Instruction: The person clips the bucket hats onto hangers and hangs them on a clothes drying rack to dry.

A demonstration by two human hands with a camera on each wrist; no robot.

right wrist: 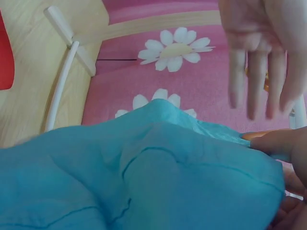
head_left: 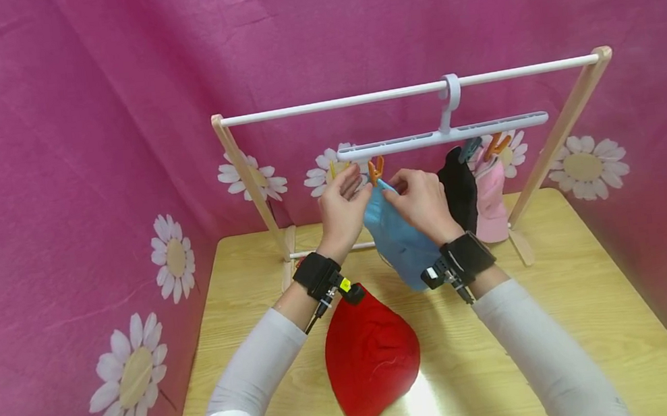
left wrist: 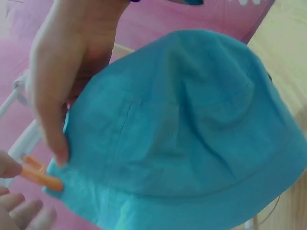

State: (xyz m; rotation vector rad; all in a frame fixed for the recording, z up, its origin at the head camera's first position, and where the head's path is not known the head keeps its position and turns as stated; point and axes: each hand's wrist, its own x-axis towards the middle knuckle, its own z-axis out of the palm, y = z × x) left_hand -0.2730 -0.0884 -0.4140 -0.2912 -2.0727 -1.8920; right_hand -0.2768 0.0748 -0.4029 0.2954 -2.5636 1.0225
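A light blue bucket hat (head_left: 401,245) hangs below the hanger, an orange clothespin (head_left: 376,170) clipped at its upper edge. My right hand (head_left: 424,202) pinches the hat's edge beside that clothespin, thumb on the cloth in the left wrist view. To the left, my left hand (head_left: 342,208) is beside the clothespin, its fingers (right wrist: 256,86) straight in the right wrist view. Whether its thumb touches the clothespin (left wrist: 43,178) I cannot tell. The grey-white hanger (head_left: 442,137) hooks over the rack's top rod (head_left: 335,104).
Right of the blue hat hang a black hat (head_left: 460,191) and a pink hat (head_left: 491,201), near a dark clothespin (head_left: 470,148) and an orange one. A red hat (head_left: 373,356) lies on the wooden table (head_left: 254,379). Pink flowered cloth surrounds the table.
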